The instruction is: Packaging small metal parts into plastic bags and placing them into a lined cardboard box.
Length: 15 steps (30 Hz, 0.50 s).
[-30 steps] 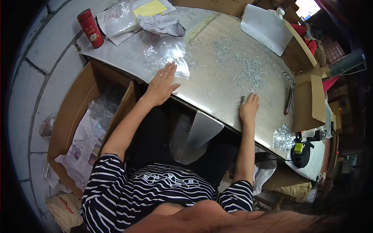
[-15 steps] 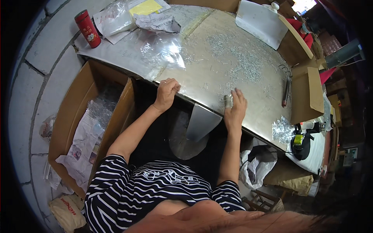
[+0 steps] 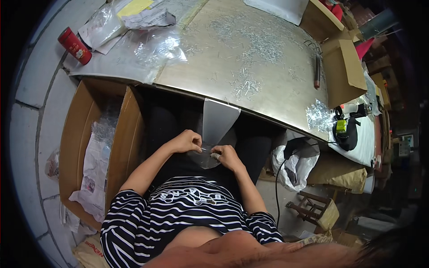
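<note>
Now the left hand [image 3: 187, 141] and right hand [image 3: 228, 157] pinched clear plastic [image 3: 207, 162], progress there unclear; plenty of metal pins [image 3: 264, 47] lay loose across the tabletop [image 3: 192, 80].

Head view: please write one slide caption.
Left hand and right hand hold thin clear plastic film near a shiny greyish tabletop strewn with slender silvery pieces.

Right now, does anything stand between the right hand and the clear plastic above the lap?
Nothing visible does. The right hand appears to pinch the clear plastic; the translucent sheet is farther forward, toward the table, not between them.
</note>
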### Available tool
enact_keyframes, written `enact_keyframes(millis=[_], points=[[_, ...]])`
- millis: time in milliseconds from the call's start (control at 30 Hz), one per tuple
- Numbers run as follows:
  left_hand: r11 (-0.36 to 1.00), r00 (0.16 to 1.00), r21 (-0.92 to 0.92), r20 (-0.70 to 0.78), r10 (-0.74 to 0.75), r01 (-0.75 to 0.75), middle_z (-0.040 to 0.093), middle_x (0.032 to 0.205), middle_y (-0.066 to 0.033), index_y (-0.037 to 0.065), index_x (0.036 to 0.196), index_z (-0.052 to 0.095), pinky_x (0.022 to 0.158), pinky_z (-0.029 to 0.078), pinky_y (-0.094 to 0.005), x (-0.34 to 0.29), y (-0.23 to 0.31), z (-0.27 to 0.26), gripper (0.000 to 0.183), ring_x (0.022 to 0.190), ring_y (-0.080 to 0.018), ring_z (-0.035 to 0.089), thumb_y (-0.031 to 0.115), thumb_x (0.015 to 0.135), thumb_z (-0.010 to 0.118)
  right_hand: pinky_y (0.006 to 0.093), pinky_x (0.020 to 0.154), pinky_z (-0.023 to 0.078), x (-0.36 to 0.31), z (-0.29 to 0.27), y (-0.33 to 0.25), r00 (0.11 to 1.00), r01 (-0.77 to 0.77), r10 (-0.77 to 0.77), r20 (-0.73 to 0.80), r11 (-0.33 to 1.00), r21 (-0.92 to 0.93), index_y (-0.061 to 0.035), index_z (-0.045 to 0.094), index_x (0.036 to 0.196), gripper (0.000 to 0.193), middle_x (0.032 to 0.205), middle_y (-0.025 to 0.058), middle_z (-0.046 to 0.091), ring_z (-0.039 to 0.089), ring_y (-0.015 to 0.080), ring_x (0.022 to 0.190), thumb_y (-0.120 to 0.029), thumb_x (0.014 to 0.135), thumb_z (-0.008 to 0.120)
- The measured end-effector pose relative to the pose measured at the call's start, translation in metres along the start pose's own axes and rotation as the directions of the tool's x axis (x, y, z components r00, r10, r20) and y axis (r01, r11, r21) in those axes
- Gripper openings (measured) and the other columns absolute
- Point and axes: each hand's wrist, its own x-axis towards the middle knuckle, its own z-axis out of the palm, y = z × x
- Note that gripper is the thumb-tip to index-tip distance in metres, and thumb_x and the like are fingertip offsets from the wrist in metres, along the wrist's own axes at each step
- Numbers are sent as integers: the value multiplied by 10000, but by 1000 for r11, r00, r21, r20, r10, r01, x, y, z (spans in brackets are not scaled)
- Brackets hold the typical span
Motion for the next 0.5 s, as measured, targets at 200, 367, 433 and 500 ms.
enact_keyframes(millis=[200, 367, 433, 500], points=[[995, 931, -91, -357, -78, 48, 684, 778, -166, -58, 896, 603, 652, 511, -348, 13, -12, 19, 296, 701, -257, 668, 76, 699, 779, 268, 641, 497, 5, -69, -7, 870, 161, -79, -487, 978, 130, 5, 696, 943, 133, 801, 67, 680, 619, 128, 699, -56, 827, 675], [844, 886, -483, -463, -23, -231, 679, 799, -106, -77, 1089, 573, 690, 515, -254, 26, -6, 4, 414, 757, -131, 653, 46, 745, 765, 337, 906, 488, 54, -176, -24, 601, 68, -180, -779, 982, -174, -11, 641, 1143, 287, 1116, 160, 658, 633, 244, 1031, -190, 922, 602], [835, 889, -503, -456, -36, -224, 671, 826, -67, -65, 1072, 594, 698, 497, -215, 28, -4, 12, 357, 763, -96, 633, 36, 765, 747, 391, 1044, 386, 109, -184, -2, 647, 156, -209, -733, 978, -141, -36, 595, 1243, 403, 1323, 199, 538, 496, 316, 1246, -294, 933, 578], [673, 871, -685, -476, -123, -279, 670, 871, -60, -52, 1084, 610, 729, 504, -235, 37, -28, 30, 311, 806, -107, 635, 80, 816, 700, 417, 1106, 303, 140, -165, -29, 750, 83, -332, -572, 905, -417, -39, 531, 1319, 488, 1409, 203, 452, 389, 332, 1336, -327, 927, 570]])
